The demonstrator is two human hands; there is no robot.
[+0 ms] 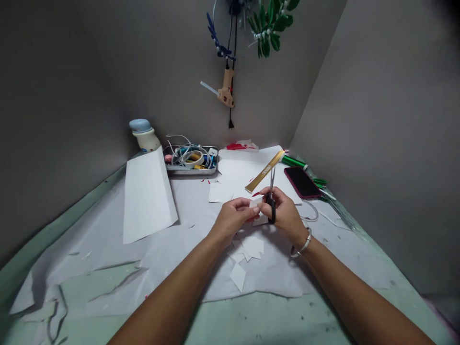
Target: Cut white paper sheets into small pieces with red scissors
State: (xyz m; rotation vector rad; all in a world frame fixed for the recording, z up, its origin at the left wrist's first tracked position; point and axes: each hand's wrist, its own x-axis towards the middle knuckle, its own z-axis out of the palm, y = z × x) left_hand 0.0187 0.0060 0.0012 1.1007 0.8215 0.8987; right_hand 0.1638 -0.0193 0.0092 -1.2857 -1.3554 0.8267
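Observation:
Between the fingertips of my left hand (235,214) is a small piece of white paper (256,203). My right hand (285,213) has the black-handled scissors (272,211) hooked on it, blades pointing up and away from me, while its thumb and fingers also touch the paper's right side. Just below both hands lies a loose pile of white paper cutouts (251,247), some with pointed edges. One diamond-shaped cutout (237,277) rests nearer to me. Part of the held paper is hidden by my fingers.
White sheets (233,167) and a gold strip (265,171) lie beyond my hands. A phone (302,182) is to the right. Left are a metal tray (190,171) of supplies, a folded white sheet (147,196) and a blue-lidded jar (144,135). A glue gun (226,88) hangs on the wall.

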